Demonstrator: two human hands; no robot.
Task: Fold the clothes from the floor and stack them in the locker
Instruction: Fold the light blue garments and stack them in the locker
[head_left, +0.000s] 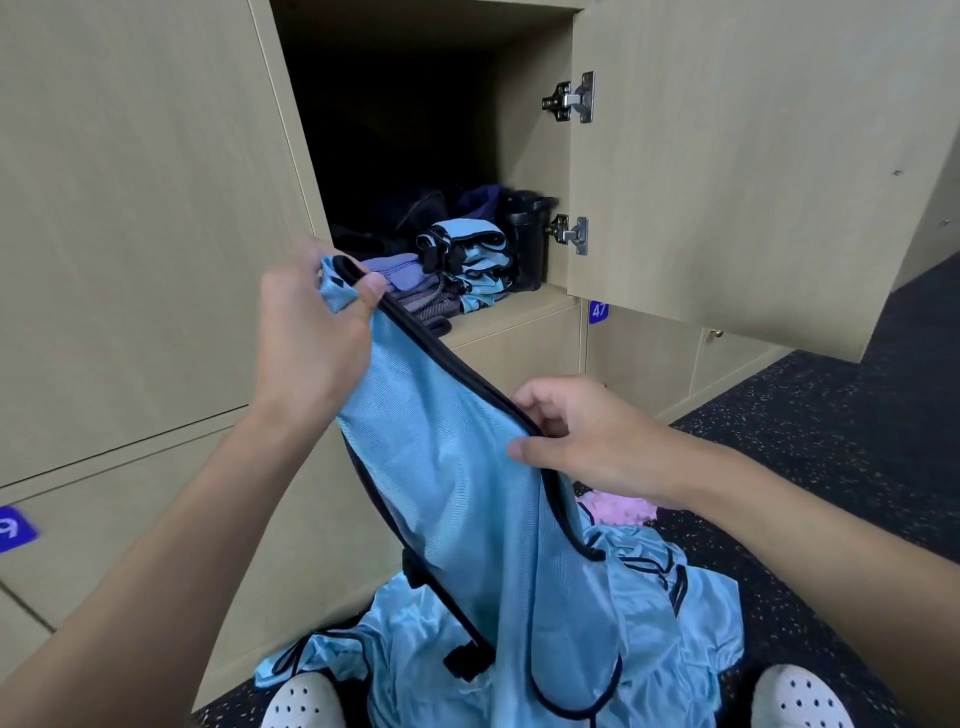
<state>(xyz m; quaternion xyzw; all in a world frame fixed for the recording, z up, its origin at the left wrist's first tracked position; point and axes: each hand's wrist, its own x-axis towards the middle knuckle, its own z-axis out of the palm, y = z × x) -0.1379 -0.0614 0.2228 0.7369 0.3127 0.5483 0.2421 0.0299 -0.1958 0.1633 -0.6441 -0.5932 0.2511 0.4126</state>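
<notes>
Dark speckled flooring (810, 415) runs along a bank of pale wood-grain lockers, one of which stands with its door (727, 171) swung wide. Both bare hands hold up a light blue garment (467, 493) edged in black piping. The left hand (306, 338) is closed on the upper end of the trimmed edge, thumb pressed over the bunched cloth against the fingers. Lower and to the right of it, the right hand (576, 436) pinches the same black edge between thumb and curled fingers, so the piping runs taut from one hand down to the other. Below the hands the cloth hangs loose to the floor.

Beneath the right hand, more light blue clothes (665, 623) lie crumpled in a heap on the floor, with a bit of pink fabric (618, 509) just under the right wrist. Two white perforated shoes (304, 701) show at the bottom, one under each forearm.

Beyond the left hand, inside the open locker (519, 312), sits a stack of folded blue and black garments (472, 265), beside folded purple and grey pieces (410, 286) just past the left thumb. A dark container (527, 234) stands at the locker's right wall.
</notes>
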